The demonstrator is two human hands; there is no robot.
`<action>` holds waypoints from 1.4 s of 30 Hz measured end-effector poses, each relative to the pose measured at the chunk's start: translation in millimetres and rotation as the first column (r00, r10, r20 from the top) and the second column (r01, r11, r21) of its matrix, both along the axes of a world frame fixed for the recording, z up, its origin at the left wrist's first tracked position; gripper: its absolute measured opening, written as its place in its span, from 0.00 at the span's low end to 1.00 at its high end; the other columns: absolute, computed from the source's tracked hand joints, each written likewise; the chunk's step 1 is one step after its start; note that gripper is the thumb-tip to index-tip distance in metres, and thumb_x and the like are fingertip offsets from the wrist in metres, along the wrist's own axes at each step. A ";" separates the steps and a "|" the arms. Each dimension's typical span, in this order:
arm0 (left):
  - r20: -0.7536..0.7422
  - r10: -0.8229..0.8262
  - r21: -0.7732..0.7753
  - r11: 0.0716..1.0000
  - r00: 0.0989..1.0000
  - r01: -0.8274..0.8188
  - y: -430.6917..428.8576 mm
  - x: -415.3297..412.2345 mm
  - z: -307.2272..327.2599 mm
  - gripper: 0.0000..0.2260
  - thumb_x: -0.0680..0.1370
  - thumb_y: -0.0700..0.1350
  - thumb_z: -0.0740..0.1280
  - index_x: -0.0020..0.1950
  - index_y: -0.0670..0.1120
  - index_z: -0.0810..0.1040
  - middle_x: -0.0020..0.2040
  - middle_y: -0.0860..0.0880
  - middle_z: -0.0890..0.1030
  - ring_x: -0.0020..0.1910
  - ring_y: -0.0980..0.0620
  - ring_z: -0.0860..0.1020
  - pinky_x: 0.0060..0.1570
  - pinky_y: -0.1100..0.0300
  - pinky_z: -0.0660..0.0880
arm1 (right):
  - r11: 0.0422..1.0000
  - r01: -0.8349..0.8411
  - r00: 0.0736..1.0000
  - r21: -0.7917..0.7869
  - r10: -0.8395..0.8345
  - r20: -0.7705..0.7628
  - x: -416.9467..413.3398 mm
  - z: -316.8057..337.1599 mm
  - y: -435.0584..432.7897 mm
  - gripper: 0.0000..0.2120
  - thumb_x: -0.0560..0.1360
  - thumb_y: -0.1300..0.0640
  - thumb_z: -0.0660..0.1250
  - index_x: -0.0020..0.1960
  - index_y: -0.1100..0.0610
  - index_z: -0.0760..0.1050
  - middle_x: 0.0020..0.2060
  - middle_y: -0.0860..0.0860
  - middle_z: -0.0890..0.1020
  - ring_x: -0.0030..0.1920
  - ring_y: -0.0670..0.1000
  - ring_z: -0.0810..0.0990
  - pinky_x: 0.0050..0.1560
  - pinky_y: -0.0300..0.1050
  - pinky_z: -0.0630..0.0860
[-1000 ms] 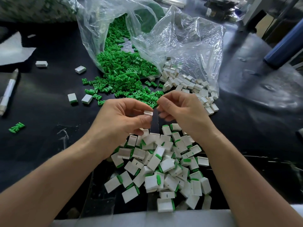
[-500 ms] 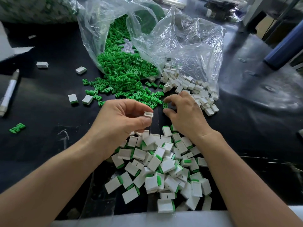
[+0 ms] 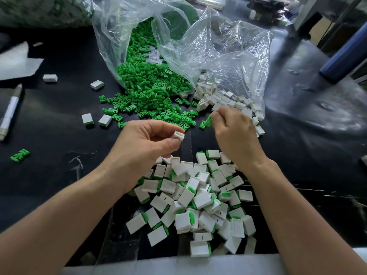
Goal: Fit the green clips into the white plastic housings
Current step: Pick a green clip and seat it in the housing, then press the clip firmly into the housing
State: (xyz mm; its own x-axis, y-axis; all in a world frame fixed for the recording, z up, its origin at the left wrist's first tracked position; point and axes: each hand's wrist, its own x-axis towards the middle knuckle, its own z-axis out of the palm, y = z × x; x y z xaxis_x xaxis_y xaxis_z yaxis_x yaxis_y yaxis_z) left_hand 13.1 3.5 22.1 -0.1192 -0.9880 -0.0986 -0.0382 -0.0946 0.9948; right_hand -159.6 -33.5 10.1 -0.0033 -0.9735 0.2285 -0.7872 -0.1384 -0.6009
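Assembled pieces, white with green showing at one edge, were heaped nearest the viewer on the black table, between the two forearms. Just beyond that heap, a single white housing was pinched between the thumb and curled forefinger of the left hand, with its slotted side turned upward. A little further on and to the right, one green clip was held at the tips of the curled fingers of the right hand, apart from the housing and raised above the table. Beyond both hands, loose green clips were spilled from the mouth of a clear plastic bag. Empty white housings were spread from a second clear bag just beside it. Off to the left, a few stray housings and a white marker pen were laid well apart on the table.
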 end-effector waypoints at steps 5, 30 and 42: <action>0.016 0.006 -0.027 1.000 1.000 -0.005 -0.5 0.3 -2.2 0.09 0.69 0.33 0.71 0.41 0.47 0.81 0.31 0.53 0.82 0.29 0.61 0.78 0.31 0.70 0.74 | 0.990 -0.142 0.937 -0.018 0.140 0.320 18.9 13.0 20.8 0.10 0.78 0.55 0.61 0.38 0.52 0.74 0.30 0.50 0.75 0.33 0.51 0.73 0.36 0.49 0.73; 0.011 0.043 -0.007 0.999 0.999 -0.043 -0.4 -0.2 -2.3 0.03 0.70 0.37 0.70 0.42 0.43 0.81 0.30 0.48 0.82 0.31 0.55 0.81 0.31 0.65 0.78 | 0.949 -0.311 0.950 -0.039 0.312 0.017 21.6 13.8 25.5 0.07 0.77 0.59 0.62 0.47 0.61 0.77 0.34 0.39 0.68 0.35 0.43 0.67 0.38 0.36 0.62; -0.070 -0.001 0.016 1.000 0.998 0.002 -0.8 1.6 -1.1 0.05 0.70 0.35 0.69 0.43 0.42 0.81 0.33 0.45 0.83 0.31 0.53 0.81 0.31 0.66 0.78 | 0.902 -0.426 0.904 0.067 0.427 0.001 18.7 17.2 30.0 0.11 0.78 0.58 0.59 0.44 0.64 0.74 0.36 0.56 0.77 0.39 0.56 0.72 0.42 0.55 0.69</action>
State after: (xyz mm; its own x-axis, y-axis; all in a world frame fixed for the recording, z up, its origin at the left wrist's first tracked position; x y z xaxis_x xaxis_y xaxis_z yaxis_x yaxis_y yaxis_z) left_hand 14.7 2.7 21.0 -0.1279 -0.9861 -0.1061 0.0312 -0.1109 0.9933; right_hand -140.9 -3.6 27.3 0.4186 -0.8936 0.1623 -0.6695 -0.4244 -0.6096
